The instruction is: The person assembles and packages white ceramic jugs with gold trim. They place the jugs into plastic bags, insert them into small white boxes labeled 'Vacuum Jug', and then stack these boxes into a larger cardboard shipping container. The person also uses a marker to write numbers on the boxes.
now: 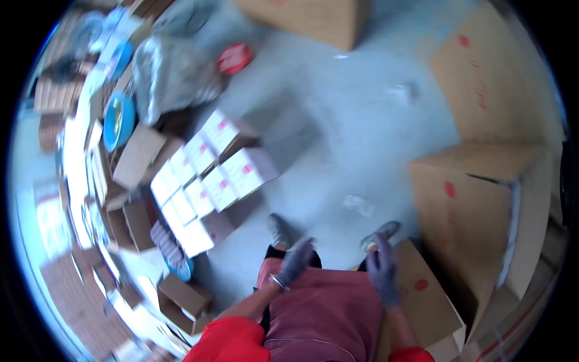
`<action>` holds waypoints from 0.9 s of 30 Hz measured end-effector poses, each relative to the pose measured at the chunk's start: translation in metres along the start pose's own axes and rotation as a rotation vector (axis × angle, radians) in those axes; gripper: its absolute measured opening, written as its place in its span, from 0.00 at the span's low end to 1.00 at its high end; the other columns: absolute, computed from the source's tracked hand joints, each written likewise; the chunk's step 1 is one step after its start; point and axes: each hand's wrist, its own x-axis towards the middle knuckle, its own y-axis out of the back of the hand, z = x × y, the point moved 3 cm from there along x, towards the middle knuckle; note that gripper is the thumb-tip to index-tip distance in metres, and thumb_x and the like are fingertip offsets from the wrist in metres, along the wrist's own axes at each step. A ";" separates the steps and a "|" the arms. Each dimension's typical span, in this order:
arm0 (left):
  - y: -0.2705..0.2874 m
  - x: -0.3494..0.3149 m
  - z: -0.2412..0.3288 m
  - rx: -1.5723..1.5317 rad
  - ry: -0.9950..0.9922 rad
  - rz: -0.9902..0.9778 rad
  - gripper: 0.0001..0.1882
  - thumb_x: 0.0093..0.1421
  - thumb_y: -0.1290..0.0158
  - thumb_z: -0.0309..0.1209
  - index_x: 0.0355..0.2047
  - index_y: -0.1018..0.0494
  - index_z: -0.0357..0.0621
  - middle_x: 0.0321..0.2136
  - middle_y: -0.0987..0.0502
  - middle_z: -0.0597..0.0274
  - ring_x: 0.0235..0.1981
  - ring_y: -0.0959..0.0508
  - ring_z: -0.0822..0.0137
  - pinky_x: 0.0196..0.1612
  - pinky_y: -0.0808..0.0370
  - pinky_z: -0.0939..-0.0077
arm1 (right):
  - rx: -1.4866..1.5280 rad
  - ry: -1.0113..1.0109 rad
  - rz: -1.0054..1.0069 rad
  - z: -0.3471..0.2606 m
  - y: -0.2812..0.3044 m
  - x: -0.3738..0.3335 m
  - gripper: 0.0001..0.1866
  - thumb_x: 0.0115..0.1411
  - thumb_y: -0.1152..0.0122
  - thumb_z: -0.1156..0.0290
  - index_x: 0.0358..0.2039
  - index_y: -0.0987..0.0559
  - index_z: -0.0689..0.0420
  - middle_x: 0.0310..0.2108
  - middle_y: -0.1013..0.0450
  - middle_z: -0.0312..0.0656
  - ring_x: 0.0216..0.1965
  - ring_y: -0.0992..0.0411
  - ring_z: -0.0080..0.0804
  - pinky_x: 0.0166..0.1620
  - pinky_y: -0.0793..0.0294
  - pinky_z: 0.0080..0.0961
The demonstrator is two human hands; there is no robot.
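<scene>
My left hand, in a grey glove, hangs in front of the maroon apron with its fingers stretched out, somewhat blurred. Nothing shows in it. My right hand, gloved alike, is raised beside the apron's right edge, fingers apart and pointing forward, also empty. Closest to it is a brown cardboard box with a red round mark, at my right leg. Ahead on the left, white cartons with red marks are grouped in rows; neither hand touches them.
Large brown cartons stand on the right, another at the far end. On the left are a cluttered bench with a blue basin, open boxes and a plastic sack. A red round object and clear plastic scrap lie on the floor.
</scene>
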 end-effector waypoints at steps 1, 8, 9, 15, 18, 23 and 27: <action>0.059 -0.006 -0.092 0.058 0.123 0.095 0.18 0.64 0.55 0.30 0.52 0.32 0.37 0.43 0.25 0.50 0.46 0.26 0.58 0.50 0.29 0.67 | -0.055 0.065 -0.115 0.006 -0.075 0.002 0.22 0.60 0.44 0.71 0.54 0.30 0.65 0.51 0.30 0.57 0.54 0.32 0.54 0.57 0.33 0.41; 0.429 -0.096 -0.484 0.173 0.752 0.565 0.14 0.64 0.54 0.35 0.41 0.27 0.36 0.44 0.24 0.42 0.46 0.26 0.42 0.47 0.28 0.57 | -0.283 0.312 -0.930 -0.036 -0.513 0.013 0.32 0.55 0.39 0.55 0.56 0.32 0.61 0.48 0.30 0.53 0.51 0.31 0.52 0.54 0.31 0.42; 0.467 -0.097 -0.508 0.273 0.755 0.598 0.17 0.64 0.52 0.39 0.41 0.28 0.34 0.42 0.24 0.38 0.46 0.26 0.40 0.46 0.29 0.55 | -0.270 0.287 -0.988 -0.034 -0.569 0.013 0.36 0.55 0.39 0.52 0.58 0.35 0.61 0.50 0.32 0.55 0.52 0.32 0.54 0.55 0.32 0.43; 0.535 -0.127 -0.667 -0.146 0.597 0.914 0.34 0.64 0.51 0.46 0.60 0.41 0.30 0.57 0.35 0.42 0.57 0.34 0.50 0.58 0.37 0.65 | -0.048 -0.040 -1.150 -0.010 -0.818 -0.018 0.59 0.50 0.35 0.42 0.68 0.56 0.64 0.66 0.56 0.65 0.66 0.49 0.59 0.65 0.44 0.43; 0.543 -0.116 -0.675 -0.486 0.627 0.872 0.34 0.65 0.50 0.42 0.67 0.49 0.45 0.61 0.37 0.54 0.56 0.33 0.61 0.55 0.33 0.70 | -0.015 -0.129 -1.200 -0.003 -0.870 -0.026 0.64 0.49 0.34 0.41 0.68 0.64 0.63 0.67 0.61 0.65 0.68 0.54 0.57 0.66 0.45 0.41; 0.532 -0.121 -0.658 -0.620 0.718 0.765 0.32 0.64 0.50 0.49 0.63 0.40 0.44 0.50 0.29 0.60 0.44 0.28 0.69 0.44 0.27 0.72 | 0.303 -0.281 -1.215 0.015 -0.900 -0.035 0.67 0.46 0.27 0.47 0.68 0.66 0.64 0.67 0.57 0.62 0.63 0.45 0.51 0.62 0.39 0.33; 0.467 -0.210 -0.667 -0.470 0.587 0.791 0.22 0.66 0.52 0.50 0.42 0.27 0.41 0.30 0.28 0.69 0.29 0.29 0.76 0.31 0.30 0.77 | -0.017 -0.255 -1.422 -0.022 -0.842 -0.025 0.64 0.47 0.29 0.47 0.67 0.62 0.67 0.63 0.48 0.63 0.59 0.36 0.49 0.57 0.32 0.31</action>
